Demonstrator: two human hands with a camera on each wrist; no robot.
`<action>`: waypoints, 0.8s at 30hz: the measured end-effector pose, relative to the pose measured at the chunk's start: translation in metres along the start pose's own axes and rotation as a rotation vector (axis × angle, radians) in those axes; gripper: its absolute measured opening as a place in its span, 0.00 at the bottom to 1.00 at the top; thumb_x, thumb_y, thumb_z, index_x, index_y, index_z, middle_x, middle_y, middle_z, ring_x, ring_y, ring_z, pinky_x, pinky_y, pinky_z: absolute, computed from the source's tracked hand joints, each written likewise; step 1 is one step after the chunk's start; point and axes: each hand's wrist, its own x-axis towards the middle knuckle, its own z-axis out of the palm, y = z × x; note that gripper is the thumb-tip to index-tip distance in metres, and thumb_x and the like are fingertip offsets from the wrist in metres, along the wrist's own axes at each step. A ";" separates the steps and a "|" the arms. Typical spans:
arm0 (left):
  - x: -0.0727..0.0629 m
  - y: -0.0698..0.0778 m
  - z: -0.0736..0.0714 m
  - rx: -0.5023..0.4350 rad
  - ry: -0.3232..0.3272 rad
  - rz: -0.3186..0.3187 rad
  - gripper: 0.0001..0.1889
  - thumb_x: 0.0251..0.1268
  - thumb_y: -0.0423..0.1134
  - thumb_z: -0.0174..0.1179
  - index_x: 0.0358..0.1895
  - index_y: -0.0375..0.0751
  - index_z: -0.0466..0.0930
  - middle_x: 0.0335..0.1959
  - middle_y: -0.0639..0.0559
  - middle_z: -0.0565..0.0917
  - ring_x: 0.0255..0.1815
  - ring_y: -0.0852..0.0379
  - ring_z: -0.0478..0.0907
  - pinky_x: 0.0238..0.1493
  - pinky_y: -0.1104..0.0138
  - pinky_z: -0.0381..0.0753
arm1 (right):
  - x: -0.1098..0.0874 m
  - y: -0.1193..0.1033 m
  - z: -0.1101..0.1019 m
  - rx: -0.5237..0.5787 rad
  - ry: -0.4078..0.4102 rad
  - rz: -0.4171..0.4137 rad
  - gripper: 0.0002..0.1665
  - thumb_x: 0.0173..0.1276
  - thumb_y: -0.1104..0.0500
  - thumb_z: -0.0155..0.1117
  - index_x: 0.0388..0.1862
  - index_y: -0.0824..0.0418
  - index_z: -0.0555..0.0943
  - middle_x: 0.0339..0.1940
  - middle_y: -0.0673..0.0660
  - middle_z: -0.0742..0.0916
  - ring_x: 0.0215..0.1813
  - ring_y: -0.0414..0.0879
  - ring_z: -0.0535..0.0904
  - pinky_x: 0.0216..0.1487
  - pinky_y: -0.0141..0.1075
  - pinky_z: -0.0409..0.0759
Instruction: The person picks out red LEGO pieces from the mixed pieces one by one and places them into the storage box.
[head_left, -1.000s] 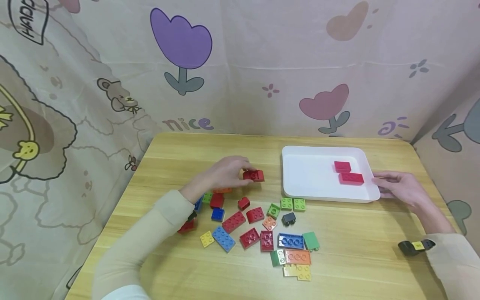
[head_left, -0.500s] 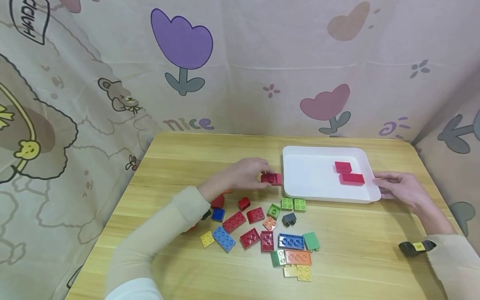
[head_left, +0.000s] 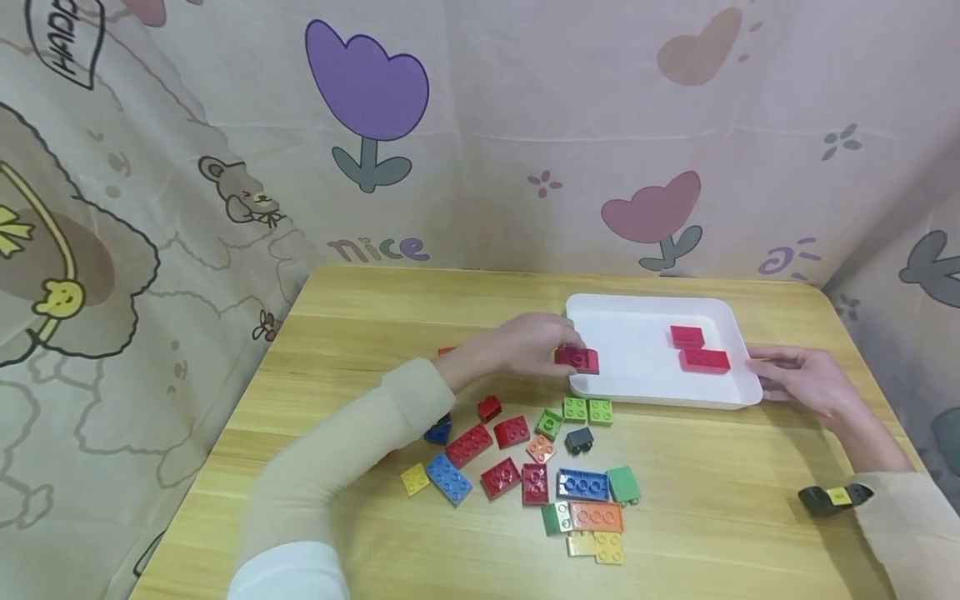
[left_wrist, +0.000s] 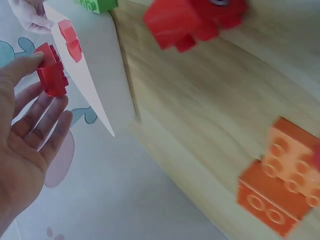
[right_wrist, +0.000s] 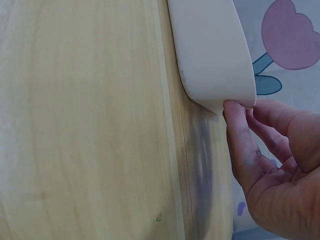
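Observation:
My left hand [head_left: 532, 343] pinches a red toy building brick [head_left: 577, 361] between thumb and fingertips, over the left end of the white tray [head_left: 626, 385]. In the left wrist view the held red brick [left_wrist: 52, 72] shows its studs turned away from the palm. Two other red bricks [head_left: 705, 361] lie in the right part of the tray. My right hand [head_left: 802, 379] holds the tray's right end, with the thumb and fingertips at its rim. The right wrist view shows those fingers against the end of the tray [right_wrist: 215, 55].
Loose bricks in several colours lie in front of the tray, among them a light blue brick [head_left: 448, 479], an orange brick [head_left: 596, 516] and a black piece [head_left: 579, 440]. Green bricks [head_left: 587, 410] sit close to the tray's front edge. A printed cloth [head_left: 480, 167] hangs behind the table.
My left hand has moved right with the red brick, from the table left of the tray to over the tray's left end. The right hand stays at the tray.

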 end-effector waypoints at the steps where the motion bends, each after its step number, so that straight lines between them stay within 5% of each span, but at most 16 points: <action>1: 0.003 0.002 0.000 0.008 -0.005 0.011 0.22 0.72 0.47 0.69 0.65 0.45 0.84 0.52 0.53 0.87 0.50 0.59 0.82 0.53 0.71 0.82 | 0.000 0.000 0.000 -0.002 0.001 0.000 0.15 0.75 0.55 0.71 0.39 0.28 0.85 0.35 0.27 0.88 0.37 0.31 0.89 0.40 0.33 0.91; 17: 0.053 0.035 -0.004 0.115 -0.043 0.126 0.22 0.74 0.51 0.64 0.65 0.47 0.84 0.49 0.57 0.87 0.44 0.65 0.79 0.48 0.74 0.78 | -0.001 0.002 0.001 -0.044 0.011 0.008 0.10 0.75 0.53 0.70 0.44 0.33 0.84 0.36 0.25 0.86 0.38 0.29 0.88 0.41 0.32 0.91; 24: 0.075 0.048 -0.002 0.103 -0.063 0.115 0.20 0.74 0.51 0.65 0.64 0.50 0.85 0.48 0.60 0.86 0.44 0.66 0.79 0.49 0.75 0.77 | -0.002 0.001 0.001 -0.072 0.015 0.007 0.12 0.76 0.53 0.70 0.56 0.47 0.85 0.36 0.24 0.86 0.38 0.29 0.88 0.42 0.33 0.91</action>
